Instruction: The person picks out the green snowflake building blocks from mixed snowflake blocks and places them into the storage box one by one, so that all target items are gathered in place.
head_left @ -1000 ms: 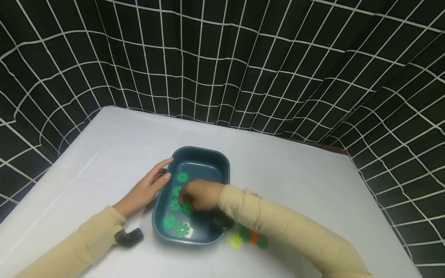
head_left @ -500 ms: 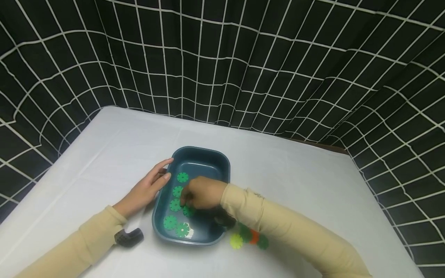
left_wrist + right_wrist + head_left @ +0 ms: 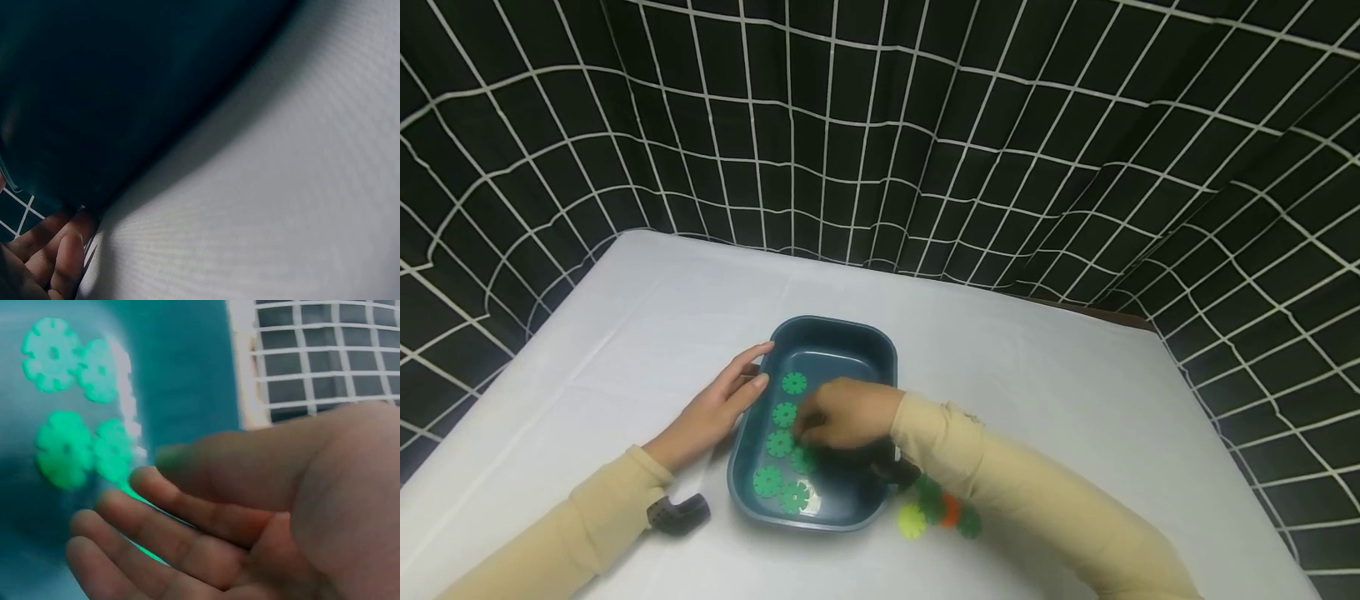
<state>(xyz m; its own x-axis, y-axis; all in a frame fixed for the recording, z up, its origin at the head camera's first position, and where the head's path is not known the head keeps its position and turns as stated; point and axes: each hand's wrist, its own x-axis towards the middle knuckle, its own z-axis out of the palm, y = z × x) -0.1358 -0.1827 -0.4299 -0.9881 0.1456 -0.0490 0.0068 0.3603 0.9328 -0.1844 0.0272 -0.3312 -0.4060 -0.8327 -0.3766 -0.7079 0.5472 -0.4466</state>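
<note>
Several green notched plastic discs (image 3: 768,482) lie flat along the left part of a dark teal tray (image 3: 820,527). My left hand (image 3: 718,408) rests against the tray's left side, its index finger and thumb at the rim; in the left wrist view its fingers (image 3: 67,259) touch the outer wall. My right hand (image 3: 846,412) is over the tray's middle, fingertips right by the discs. In the right wrist view the right hand (image 3: 231,525) has its fingers loosely bent and nothing shows between thumb and fingers. Part of a green disc is hidden behind those fingers.
Just outside the tray's near right corner lie a yellow disc (image 3: 912,521), an orange disc (image 3: 951,510) and green discs (image 3: 970,522), under the right forearm. A white cloth (image 3: 1037,375) covers the table. A dark gridded curtain (image 3: 880,125) stands behind.
My right hand has drawn slightly to the right, showing more of the discs beside its fingertips. The green disc under it has shifted a little. My left hand and the tray stay put.
</note>
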